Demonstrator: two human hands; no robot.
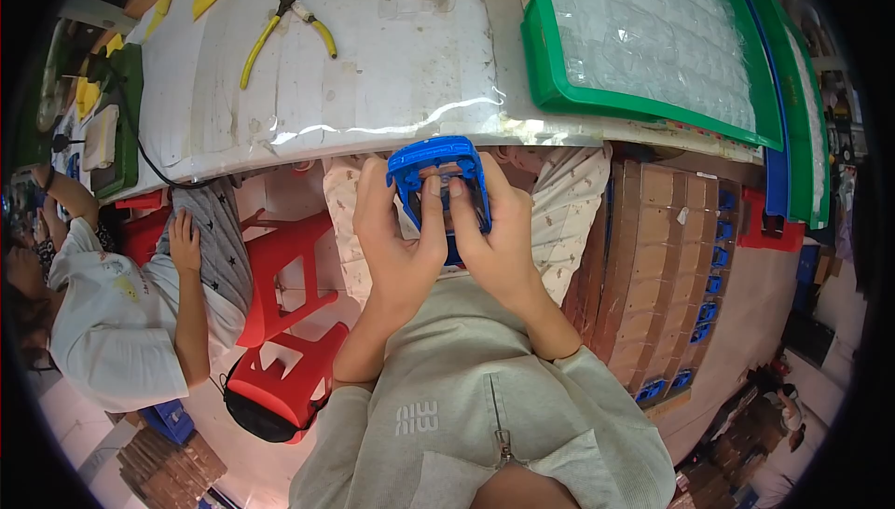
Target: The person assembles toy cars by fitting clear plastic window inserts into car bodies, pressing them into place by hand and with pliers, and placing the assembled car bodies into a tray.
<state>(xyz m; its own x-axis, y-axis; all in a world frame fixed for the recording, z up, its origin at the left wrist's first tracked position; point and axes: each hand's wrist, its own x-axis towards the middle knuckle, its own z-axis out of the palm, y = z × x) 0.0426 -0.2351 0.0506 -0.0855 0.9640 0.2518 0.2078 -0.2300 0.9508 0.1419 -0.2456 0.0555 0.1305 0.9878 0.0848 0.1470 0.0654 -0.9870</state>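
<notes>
Blue plastic part [436,150] is held just off table's [401,71] near edge, approx. mid-length. L side is grasped by L hand [392,243], R side by R hand [496,239] (interior partly hidden by thumbs [432,206]). Yellow-handled pliers [261,46] are laid farther back, twd table's L edge; green tray [548,80] w/ clear plastic pcs [653,34] is set nr near R corner.

Left fingers [431,211], right fingers [461,211]: holding blue shell [443,148] | pliers [290,3]: on table [401,71]
</notes>
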